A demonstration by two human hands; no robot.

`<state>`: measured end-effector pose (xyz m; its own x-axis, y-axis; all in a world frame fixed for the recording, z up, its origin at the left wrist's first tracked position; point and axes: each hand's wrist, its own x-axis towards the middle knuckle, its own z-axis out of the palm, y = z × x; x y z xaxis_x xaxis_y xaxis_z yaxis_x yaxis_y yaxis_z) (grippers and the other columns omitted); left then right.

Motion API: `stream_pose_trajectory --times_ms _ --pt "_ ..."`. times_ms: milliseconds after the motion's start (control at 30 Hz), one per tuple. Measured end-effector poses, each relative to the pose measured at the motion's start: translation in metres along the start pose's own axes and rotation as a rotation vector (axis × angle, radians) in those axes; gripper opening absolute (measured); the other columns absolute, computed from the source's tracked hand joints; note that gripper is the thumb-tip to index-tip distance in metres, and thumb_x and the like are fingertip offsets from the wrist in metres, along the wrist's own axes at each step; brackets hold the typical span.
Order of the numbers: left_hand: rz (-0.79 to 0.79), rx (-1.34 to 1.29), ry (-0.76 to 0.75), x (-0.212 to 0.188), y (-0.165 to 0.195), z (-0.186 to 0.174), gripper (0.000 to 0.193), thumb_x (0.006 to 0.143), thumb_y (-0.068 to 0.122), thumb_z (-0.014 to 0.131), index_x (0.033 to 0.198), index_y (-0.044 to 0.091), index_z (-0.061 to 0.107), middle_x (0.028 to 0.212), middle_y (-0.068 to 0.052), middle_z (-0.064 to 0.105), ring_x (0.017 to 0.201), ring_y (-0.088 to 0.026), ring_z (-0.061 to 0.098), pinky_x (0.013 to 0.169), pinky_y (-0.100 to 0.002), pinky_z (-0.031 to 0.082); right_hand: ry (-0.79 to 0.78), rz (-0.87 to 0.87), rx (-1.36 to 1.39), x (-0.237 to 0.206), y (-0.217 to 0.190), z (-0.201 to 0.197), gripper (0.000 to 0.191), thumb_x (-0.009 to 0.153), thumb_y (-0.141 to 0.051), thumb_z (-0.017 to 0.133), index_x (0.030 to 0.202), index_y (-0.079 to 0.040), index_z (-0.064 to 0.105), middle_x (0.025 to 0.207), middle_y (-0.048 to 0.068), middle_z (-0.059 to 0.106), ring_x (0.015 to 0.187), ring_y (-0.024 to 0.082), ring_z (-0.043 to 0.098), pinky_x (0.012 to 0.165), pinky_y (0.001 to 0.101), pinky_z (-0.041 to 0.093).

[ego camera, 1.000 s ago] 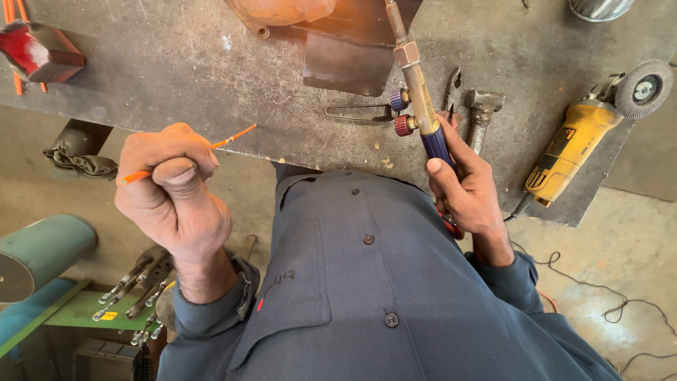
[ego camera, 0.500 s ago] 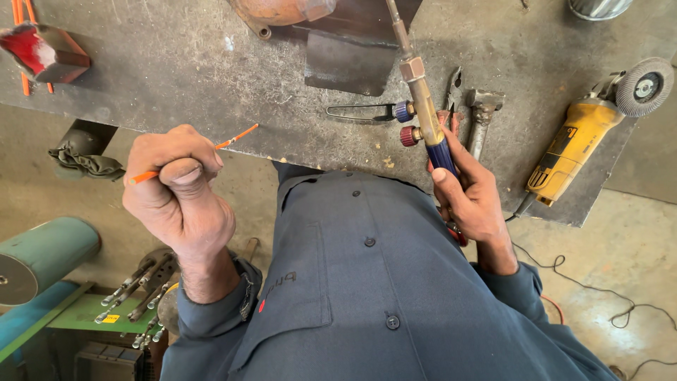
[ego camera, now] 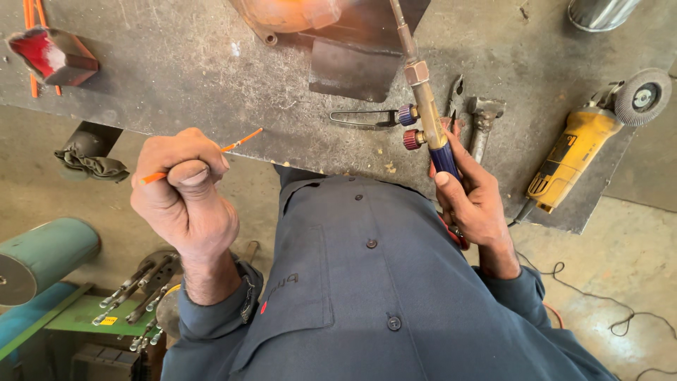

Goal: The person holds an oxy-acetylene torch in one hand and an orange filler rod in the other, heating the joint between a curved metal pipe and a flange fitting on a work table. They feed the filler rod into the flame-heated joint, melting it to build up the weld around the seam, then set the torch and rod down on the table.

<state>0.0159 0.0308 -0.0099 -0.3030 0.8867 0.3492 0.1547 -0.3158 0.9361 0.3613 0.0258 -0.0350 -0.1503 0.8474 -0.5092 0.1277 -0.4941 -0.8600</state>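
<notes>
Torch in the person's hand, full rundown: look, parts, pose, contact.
The torch is a slim gas torch with a dark blue grip, a brass-coloured body and a hex nut leading into a thin metal tube that runs up toward the orange-glowing workpiece. Two knurled valve knobs, one purple, one red, stick out on its side. It lies tilted over the steel table, tip away from the person. The hand on the picture's right wraps the grip, thumb along it. The tip itself runs out of view.
</notes>
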Motion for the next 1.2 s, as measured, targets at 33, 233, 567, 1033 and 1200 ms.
stream_pose_trajectory --times_ms 33,233,567,1033,1200 --pt "0.002 0.001 -0.002 0.0 -0.001 0.0 0.041 0.117 0.039 0.058 0.104 0.0 0.057 0.086 -0.007 0.057 0.068 -0.011 0.049 0.06 -0.025 0.033 -0.007 -0.023 0.004 0.001 -0.002 0.0 0.068 0.102 -0.015 0.059 0.166 -0.009 0.034 0.084 -0.001 0.05 0.058 0.004 0.041 0.048 0.0205 0.038" --pt "-0.005 0.007 -0.007 0.003 -0.002 -0.002 0.043 0.118 0.039 0.058 0.103 -0.001 0.056 0.086 -0.007 0.058 0.069 -0.012 0.05 0.061 -0.024 0.034 0.001 -0.049 -0.016 0.013 -0.016 0.009 0.066 0.102 -0.015 0.057 0.163 -0.01 0.034 0.086 -0.002 0.053 0.058 0.004 0.042 0.048 0.0202 0.037" --pt "0.019 -0.001 0.004 0.008 -0.005 -0.002 0.037 0.117 0.035 0.058 0.107 0.0 0.057 0.087 -0.008 0.058 0.068 -0.012 0.049 0.062 -0.026 0.036 0.011 -0.011 -0.025 0.03 -0.029 0.016 0.064 0.102 -0.018 0.058 0.163 -0.013 0.037 0.072 -0.003 0.047 0.054 0.003 0.04 0.046 0.0199 0.036" --pt "0.005 0.055 -0.06 0.013 -0.001 -0.002 0.039 0.118 0.037 0.056 0.106 0.0 0.059 0.084 -0.005 0.061 0.068 -0.008 0.047 0.063 -0.023 0.035 -0.013 -0.096 0.011 0.024 -0.019 0.012 0.065 0.103 -0.016 0.057 0.163 -0.006 0.034 0.083 0.0 0.053 0.056 0.004 0.043 0.047 0.0204 0.04" --pt "0.0 0.072 -0.077 0.011 0.001 -0.004 0.04 0.119 0.036 0.056 0.102 0.0 0.059 0.085 -0.004 0.06 0.069 -0.009 0.049 0.064 -0.023 0.036 -0.006 -0.09 -0.017 0.018 -0.015 0.008 0.065 0.101 -0.016 0.056 0.162 -0.005 0.034 0.086 0.0 0.054 0.054 0.004 0.043 0.046 0.0205 0.04"
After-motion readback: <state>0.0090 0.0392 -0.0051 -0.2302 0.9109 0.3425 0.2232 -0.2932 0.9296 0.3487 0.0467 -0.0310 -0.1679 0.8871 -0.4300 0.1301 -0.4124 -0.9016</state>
